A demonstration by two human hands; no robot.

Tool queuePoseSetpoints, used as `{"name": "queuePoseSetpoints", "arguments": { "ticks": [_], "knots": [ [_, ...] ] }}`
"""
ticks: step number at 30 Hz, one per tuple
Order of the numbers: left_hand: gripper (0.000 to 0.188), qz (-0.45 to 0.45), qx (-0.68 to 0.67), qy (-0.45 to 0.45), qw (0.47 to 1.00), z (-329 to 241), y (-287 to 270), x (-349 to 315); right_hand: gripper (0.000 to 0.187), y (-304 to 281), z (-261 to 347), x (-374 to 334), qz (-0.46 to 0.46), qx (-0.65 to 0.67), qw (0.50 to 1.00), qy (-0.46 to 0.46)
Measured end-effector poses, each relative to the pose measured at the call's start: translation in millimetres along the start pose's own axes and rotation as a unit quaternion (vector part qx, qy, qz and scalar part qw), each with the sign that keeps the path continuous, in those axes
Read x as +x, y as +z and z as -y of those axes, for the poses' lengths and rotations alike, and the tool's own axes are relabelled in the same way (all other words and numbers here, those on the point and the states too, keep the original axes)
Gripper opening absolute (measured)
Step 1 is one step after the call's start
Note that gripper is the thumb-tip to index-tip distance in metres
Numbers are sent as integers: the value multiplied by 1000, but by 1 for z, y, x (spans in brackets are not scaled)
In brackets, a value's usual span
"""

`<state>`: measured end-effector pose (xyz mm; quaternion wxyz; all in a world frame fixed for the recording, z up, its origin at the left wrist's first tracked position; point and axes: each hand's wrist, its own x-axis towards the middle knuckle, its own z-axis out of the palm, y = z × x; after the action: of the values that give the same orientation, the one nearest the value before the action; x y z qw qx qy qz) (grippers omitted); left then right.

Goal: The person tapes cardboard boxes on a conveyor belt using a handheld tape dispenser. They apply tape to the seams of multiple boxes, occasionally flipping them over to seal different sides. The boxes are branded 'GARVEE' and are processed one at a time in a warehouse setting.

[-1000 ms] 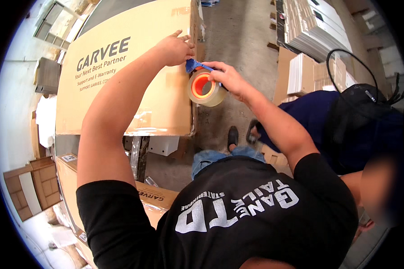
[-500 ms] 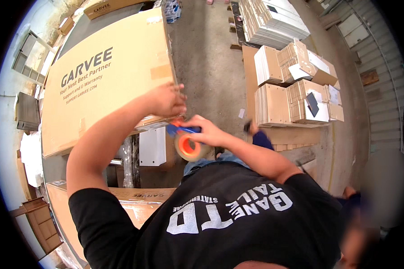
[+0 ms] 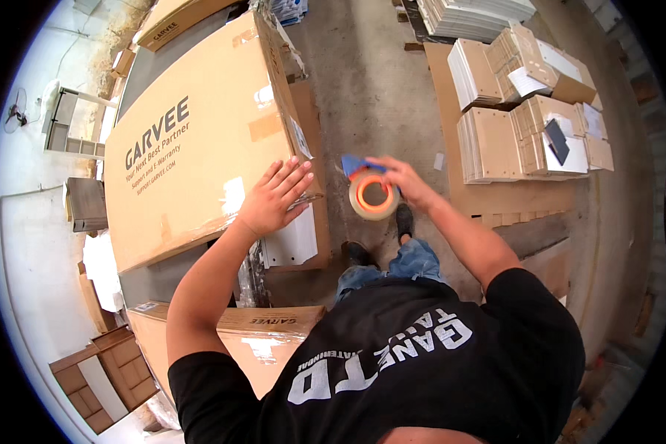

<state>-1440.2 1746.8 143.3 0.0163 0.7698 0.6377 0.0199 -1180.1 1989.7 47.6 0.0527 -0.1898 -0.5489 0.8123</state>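
A large cardboard box (image 3: 200,177) lies flat to my left, with strips of clear and tan tape on its top and near edge. My left hand (image 3: 277,198), palm down with its fingers stretched, rests at the box's near right corner. My right hand (image 3: 407,183) grips a blue tape dispenser (image 3: 357,164) carrying a wide roll of clear tape (image 3: 362,209) with an orange core. The dispenser hangs in the air to the right of the box, apart from it.
Below the large box, another taped box (image 3: 274,322) lies nearer to me. Stacks of cardboard-faced panels (image 3: 488,148) stand on a cardboard sheet at right. White panels (image 3: 466,16) are piled behind them. My shoes (image 3: 405,222) stand on the concrete floor (image 3: 348,81).
My right hand has carried the tape dispenser rightward, away from the box corner. My left hand has flattened and spread its fingers at the corner. The view has shifted too.
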Motion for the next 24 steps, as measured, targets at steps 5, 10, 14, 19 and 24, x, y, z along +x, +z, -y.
{"name": "queuePoseSetpoints", "arguments": {
  "ticks": [5,10,14,19,24],
  "knots": [
    [64,8,-41,-1,999,3,3,5,56,38,-22,13,88,-63,992,-62],
    [56,4,-42,13,999,1,2,5,60,105,-71,13,72,-199,959,-191],
    [51,3,-27,8,1000,5,0,7,45,149,-69,17,280,-511,774,-246],
    [46,-29,32,15,999,3,4,9,54,72,-44,18,330,-374,843,-201],
    [48,-103,37,-156,982,-28,12,-2,54,-41,4,25,212,-394,886,-118]
  ]
}}
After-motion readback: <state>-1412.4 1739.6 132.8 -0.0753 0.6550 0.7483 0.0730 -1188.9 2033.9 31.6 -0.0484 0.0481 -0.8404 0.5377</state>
